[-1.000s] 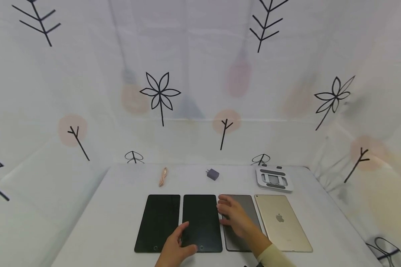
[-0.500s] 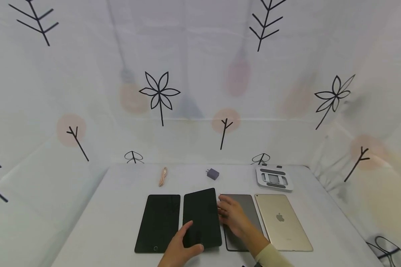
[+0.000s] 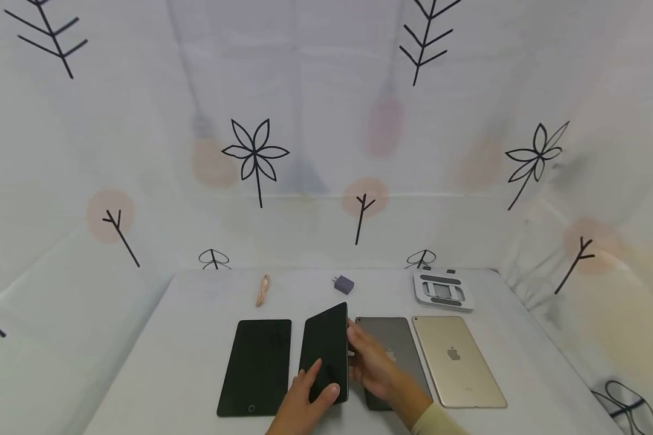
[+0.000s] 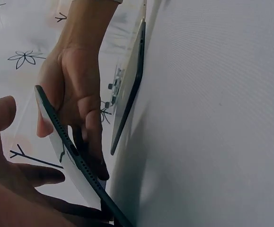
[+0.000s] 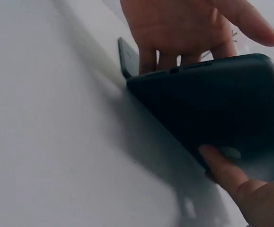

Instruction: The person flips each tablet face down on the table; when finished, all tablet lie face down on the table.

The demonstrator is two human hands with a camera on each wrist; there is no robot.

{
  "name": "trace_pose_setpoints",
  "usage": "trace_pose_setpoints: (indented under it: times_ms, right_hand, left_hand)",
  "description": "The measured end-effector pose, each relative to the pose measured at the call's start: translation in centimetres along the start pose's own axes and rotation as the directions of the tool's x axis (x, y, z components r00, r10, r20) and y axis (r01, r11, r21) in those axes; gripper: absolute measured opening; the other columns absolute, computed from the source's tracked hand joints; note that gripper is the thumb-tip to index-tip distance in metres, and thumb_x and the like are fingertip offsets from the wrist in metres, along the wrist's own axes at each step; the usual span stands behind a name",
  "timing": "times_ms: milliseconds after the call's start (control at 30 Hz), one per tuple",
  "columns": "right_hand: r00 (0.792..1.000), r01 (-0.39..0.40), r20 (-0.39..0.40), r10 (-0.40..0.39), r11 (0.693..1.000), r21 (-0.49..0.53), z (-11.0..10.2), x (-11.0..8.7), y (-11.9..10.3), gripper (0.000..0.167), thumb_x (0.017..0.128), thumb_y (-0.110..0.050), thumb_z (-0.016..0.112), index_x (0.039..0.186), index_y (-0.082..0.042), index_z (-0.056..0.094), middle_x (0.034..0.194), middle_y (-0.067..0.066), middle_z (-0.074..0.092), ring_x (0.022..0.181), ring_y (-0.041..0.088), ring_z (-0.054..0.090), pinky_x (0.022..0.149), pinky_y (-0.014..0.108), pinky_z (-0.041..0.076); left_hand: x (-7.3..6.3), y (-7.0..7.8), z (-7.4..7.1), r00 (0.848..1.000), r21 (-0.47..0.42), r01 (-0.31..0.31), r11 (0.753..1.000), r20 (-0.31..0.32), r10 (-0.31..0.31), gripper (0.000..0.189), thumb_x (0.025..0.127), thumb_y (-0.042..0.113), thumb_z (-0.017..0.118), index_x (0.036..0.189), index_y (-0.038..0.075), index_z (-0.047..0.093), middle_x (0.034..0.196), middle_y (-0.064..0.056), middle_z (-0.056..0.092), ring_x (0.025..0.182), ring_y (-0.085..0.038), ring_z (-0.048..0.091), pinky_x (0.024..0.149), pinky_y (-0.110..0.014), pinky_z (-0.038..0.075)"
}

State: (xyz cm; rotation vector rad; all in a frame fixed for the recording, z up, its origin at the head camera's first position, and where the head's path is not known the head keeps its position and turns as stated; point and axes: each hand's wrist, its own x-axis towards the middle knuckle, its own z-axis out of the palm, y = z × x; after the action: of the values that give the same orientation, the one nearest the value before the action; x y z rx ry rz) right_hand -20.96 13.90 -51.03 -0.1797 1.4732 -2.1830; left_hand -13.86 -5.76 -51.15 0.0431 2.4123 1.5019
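Note:
A dark tablet (image 3: 325, 347) is tipped up in the head view, its right side raised and its black screen turned left. My right hand (image 3: 378, 368) grips it by the raised right edge, thumb on the screen side and fingers behind. A finger lies on its dark back near the logo, as the right wrist view shows of the tablet (image 5: 207, 109). My left hand (image 3: 300, 405) is at the screen's lower left with fingers extended; in the left wrist view the left hand (image 4: 13, 175) has its thumb off the tablet. Shadow falls beneath the lower edge.
Another black-screened tablet (image 3: 257, 368) lies flat to the left. A grey tablet (image 3: 383, 329) and a gold tablet (image 3: 459, 362) lie face down to the right. Behind are a coiled pink cable (image 3: 263, 290), a purple charger plug (image 3: 343, 284) and a white folding stand (image 3: 443, 290).
The tablet went from flat on the table to tipped up, its right edge raised. My right hand closed on that edge; my left hand shifted slightly right.

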Motion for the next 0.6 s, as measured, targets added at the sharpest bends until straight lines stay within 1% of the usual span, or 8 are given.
trace_pose_setpoints:
  times_ms: [67,133,200,300,400,467,533,600]
  right_hand:
    - [0.999,-0.006,0.047,0.003,0.998,0.057,0.3,-0.2,0.1,0.062,0.111,-0.042,0.034,0.165,-0.026,0.008,0.156,0.025,0.035,0.117,0.029,0.062,0.094,0.047,0.056]
    - [0.997,-0.008,0.075,0.000,0.995,0.096,0.5,-0.2,0.2,0.061,0.112,-0.041,0.031,0.165,-0.028,0.006,0.158,0.027,0.032,0.117,0.029,0.063,0.095,0.048,0.056]
    - [0.996,-0.005,0.090,-0.004,0.995,0.104,0.7,-0.2,0.2,0.060,0.112,-0.041,0.030,0.165,-0.030,0.005,0.158,0.027,0.032,0.117,0.029,0.064,0.094,0.048,0.056]
    - [0.996,0.003,0.085,-0.010,0.997,0.082,0.9,-0.1,0.3,0.059,0.112,-0.040,0.031,0.165,-0.031,0.007,0.154,0.025,0.039,0.114,0.028,0.065,0.091,0.046,0.057]
    - [0.998,0.007,0.064,-0.011,0.998,0.062,1.0,0.0,0.5,0.061,0.111,-0.039,0.036,0.165,-0.030,0.009,0.152,0.022,0.043,0.113,0.028,0.064,0.089,0.045,0.058]
    - [0.999,0.002,0.048,-0.004,0.999,0.050,1.1,0.0,0.6,0.063,0.110,-0.041,0.040,0.165,-0.027,0.013,0.154,0.021,0.042,0.118,0.031,0.063,0.091,0.047,0.058]
    - [0.999,-0.007,0.034,0.006,1.000,0.030,1.2,0.0,0.6,0.066,0.108,-0.043,0.044,0.165,-0.025,0.016,0.158,0.021,0.039,0.125,0.035,0.059,0.093,0.048,0.057]
    - [0.999,-0.012,0.032,0.012,1.000,-0.003,1.4,-0.1,0.6,0.068,0.108,-0.046,0.045,0.165,-0.022,0.018,0.162,0.022,0.032,0.133,0.040,0.052,0.095,0.049,0.056]
  left_hand:
    - [0.0,0.2,0.2,1.000,0.016,0.022,1.000,-0.003,-0.022,0.084,0.095,0.066,0.056,0.156,0.009,0.041,0.150,-0.044,0.034,0.136,-0.071,0.025,0.096,-0.086,0.027]
    - [0.0,0.4,0.4,0.999,0.043,0.041,0.998,-0.004,-0.041,0.090,0.091,0.069,0.058,0.156,0.011,0.040,0.149,-0.047,0.031,0.132,-0.072,0.030,0.093,-0.087,0.029]
    - [0.1,0.6,0.5,0.998,0.070,0.059,0.996,-0.003,-0.059,0.095,0.088,0.073,0.060,0.157,0.011,0.040,0.149,-0.048,0.029,0.130,-0.072,0.034,0.091,-0.087,0.032]
    - [0.2,0.8,0.5,0.998,0.103,0.068,0.992,0.002,-0.069,0.099,0.085,0.075,0.062,0.156,0.010,0.040,0.148,-0.049,0.030,0.127,-0.073,0.036,0.089,-0.086,0.033]
    - [0.1,0.9,0.4,0.998,0.119,0.061,0.991,0.013,-0.063,0.099,0.084,0.075,0.062,0.155,0.010,0.042,0.147,-0.048,0.032,0.126,-0.073,0.037,0.089,-0.087,0.033]
    - [-0.2,1.1,0.1,0.998,0.122,0.049,0.991,0.029,-0.053,0.096,0.085,0.073,0.063,0.155,0.010,0.043,0.148,-0.044,0.037,0.129,-0.070,0.038,0.091,-0.086,0.032]
    - [-0.5,1.3,-0.3,0.999,0.127,0.015,0.992,0.048,-0.022,0.091,0.088,0.068,0.064,0.154,0.009,0.044,0.148,-0.038,0.043,0.132,-0.066,0.039,0.094,-0.084,0.032]
    - [-0.8,1.7,-0.8,0.998,0.126,-0.026,0.992,0.063,0.018,0.085,0.090,0.062,0.065,0.153,0.009,0.046,0.148,-0.032,0.048,0.135,-0.060,0.041,0.098,-0.081,0.033]
